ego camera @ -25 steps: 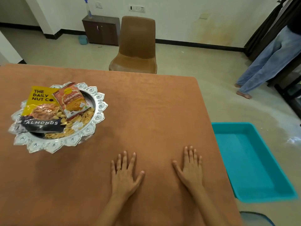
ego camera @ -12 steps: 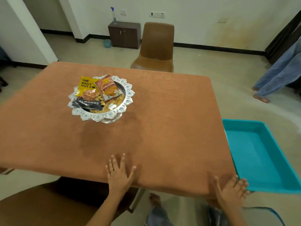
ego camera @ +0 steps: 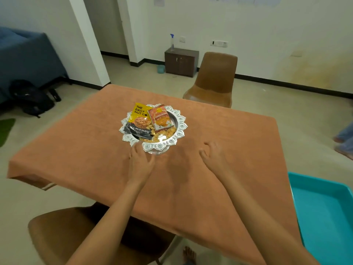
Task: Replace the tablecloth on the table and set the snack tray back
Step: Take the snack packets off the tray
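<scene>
I see the snack tray [ego camera: 153, 125] standing mid-tablecloth [ego camera: 219, 180], my left hand [ego camera: 140, 161] touching its near rim with fingers loosely spread, nearer than my right hand [ego camera: 214, 154], which hangs relaxed and empty beside the tray's near right.

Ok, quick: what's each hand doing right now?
Left hand: open, fingers at the snack tray rim, no grip seen.
Right hand: open, holding nothing.

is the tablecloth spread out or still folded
Spread out: the orange tablecloth covers the whole tabletop, hangs over the edges, and the snack tray stands on it.
</scene>
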A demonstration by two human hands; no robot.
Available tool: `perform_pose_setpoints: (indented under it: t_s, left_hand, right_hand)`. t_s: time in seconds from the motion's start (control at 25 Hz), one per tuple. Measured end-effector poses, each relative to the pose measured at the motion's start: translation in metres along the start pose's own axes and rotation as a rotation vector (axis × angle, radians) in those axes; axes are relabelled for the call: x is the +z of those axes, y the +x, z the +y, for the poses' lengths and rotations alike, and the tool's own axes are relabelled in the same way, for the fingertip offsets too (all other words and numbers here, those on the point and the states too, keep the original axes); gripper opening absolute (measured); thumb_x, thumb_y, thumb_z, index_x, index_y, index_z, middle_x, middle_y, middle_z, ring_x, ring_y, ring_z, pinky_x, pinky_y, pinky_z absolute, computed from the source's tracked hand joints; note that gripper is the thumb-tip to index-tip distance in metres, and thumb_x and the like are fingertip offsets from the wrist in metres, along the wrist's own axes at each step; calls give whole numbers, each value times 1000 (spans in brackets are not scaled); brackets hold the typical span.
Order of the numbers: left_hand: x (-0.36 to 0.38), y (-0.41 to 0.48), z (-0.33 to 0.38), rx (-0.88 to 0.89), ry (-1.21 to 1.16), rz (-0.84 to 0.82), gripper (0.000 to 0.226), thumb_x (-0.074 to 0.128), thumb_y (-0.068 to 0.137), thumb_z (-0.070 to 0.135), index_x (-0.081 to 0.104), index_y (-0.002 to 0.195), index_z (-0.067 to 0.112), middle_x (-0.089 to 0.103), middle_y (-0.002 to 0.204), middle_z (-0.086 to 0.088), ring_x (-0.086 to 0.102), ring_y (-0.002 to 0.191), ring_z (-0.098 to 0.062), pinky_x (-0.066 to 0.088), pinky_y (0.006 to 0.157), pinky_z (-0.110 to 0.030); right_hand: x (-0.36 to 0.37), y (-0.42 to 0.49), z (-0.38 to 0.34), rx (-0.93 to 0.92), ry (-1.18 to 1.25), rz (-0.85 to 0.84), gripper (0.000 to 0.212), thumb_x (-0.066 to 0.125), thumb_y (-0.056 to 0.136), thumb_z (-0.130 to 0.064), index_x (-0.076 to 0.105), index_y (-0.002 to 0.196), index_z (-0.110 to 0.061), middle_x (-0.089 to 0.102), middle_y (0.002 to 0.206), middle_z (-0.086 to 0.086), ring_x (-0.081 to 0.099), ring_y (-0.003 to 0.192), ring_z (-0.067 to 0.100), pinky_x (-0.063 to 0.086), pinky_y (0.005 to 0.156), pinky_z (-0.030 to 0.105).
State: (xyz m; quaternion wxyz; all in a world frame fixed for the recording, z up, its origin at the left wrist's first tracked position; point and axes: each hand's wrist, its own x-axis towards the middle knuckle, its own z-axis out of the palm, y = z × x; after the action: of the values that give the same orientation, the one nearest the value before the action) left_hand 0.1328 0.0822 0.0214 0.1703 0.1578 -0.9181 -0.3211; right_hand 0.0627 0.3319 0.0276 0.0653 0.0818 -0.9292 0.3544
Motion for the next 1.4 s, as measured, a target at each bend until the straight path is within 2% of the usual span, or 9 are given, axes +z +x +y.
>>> perform_pose_setpoints:
  t_s: [0.12,0.24,0.48,0.68,0.76,0.88,1.0,1.2,1.4]
  left_hand:
    - [-8,32,0,-42,8,15,60,64,85,21,39,136,3,43,136,-17,42,125,-33,34,100,-42]
    - [-10,59,-2,-71,9,53,56,63,87,19,40,134,0,45,133,-19,41,123,-33,33,99,-41]
    - [-4,110,-27,-199,64,85,59,63,87,20,38,135,-2,45,133,-22,39,125,-36,31,103,-44]
    - [-4,148,-52,-341,154,46,72,64,87,34,33,141,-2,39,144,-23,34,133,-38,28,109,-47]
    - [0,158,-55,-372,198,17,77,67,83,44,38,138,0,43,140,-21,39,129,-38,34,105,-47]
    - [8,173,-54,-406,259,12,68,73,77,47,50,126,5,51,128,-18,46,120,-38,39,97,-46]
    - [8,183,-53,-403,278,43,47,76,77,36,59,108,6,56,116,-17,49,111,-36,40,91,-43]
    - [-12,188,-29,-229,-93,135,26,64,85,5,50,107,7,63,107,-13,60,96,-28,50,74,-37]
    - [-31,182,-10,-44,-197,288,20,61,87,6,48,102,11,63,93,-2,60,84,-19,53,67,-36]
  right_hand:
    - [6,45,-37,-76,19,-76,31,55,89,-16,62,111,5,64,115,18,56,110,34,38,94,34]
    - [16,86,-58,-95,70,-123,25,57,86,-6,62,108,7,65,110,20,58,104,34,40,87,33]
    - [50,160,-73,-47,63,-320,24,53,91,-9,60,109,5,64,107,17,59,100,32,41,73,31]
    - [94,194,-80,54,5,-369,14,54,87,-16,48,81,-6,53,73,7,53,74,27,32,50,28]
    - [108,195,-83,107,-30,-337,23,57,85,-26,47,72,-10,55,70,5,58,83,30,42,61,31]
    - [125,199,-87,154,-115,-299,25,63,81,-34,54,81,-11,64,97,10,44,117,33,41,94,42]
    - [136,205,-85,172,-108,-307,24,65,81,-35,60,92,-15,64,107,12,38,122,36,37,100,45]
    - [128,216,-82,102,231,-328,17,61,78,-4,64,92,-14,64,79,5,60,77,27,40,53,25]
    - [110,200,-95,30,619,-79,26,62,83,-4,52,104,-16,62,88,-8,61,78,15,51,66,34]
